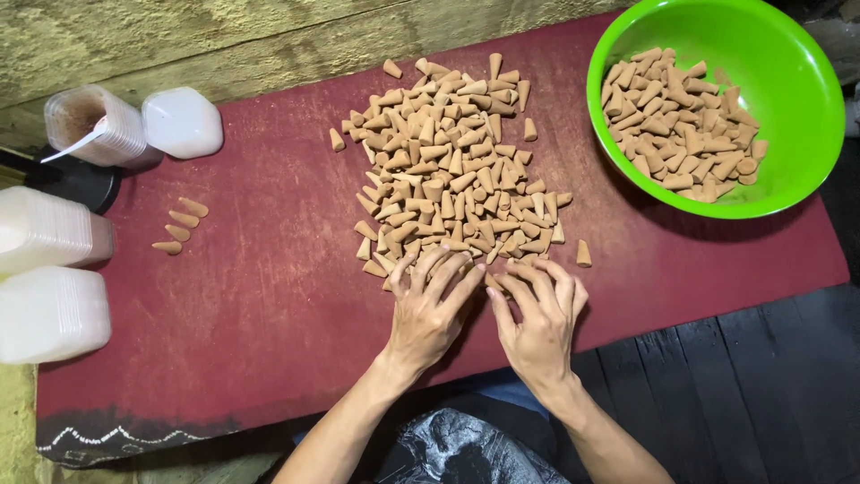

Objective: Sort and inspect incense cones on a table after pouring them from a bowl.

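A heap of several small tan cones lies on a dark red board. My left hand rests flat at the heap's near edge, fingers spread over the closest cones. Beside it, my right hand also lies flat, its fingertips touching cones at the heap's near right corner. Neither hand lifts anything that I can see. A bright green bowl at the far right holds several more of the same cones.
A short row of cones lies apart on the left. Stacks of clear plastic tubs stand at the left edge, with one open tub and a white lid behind. Dark floorboards lie below right.
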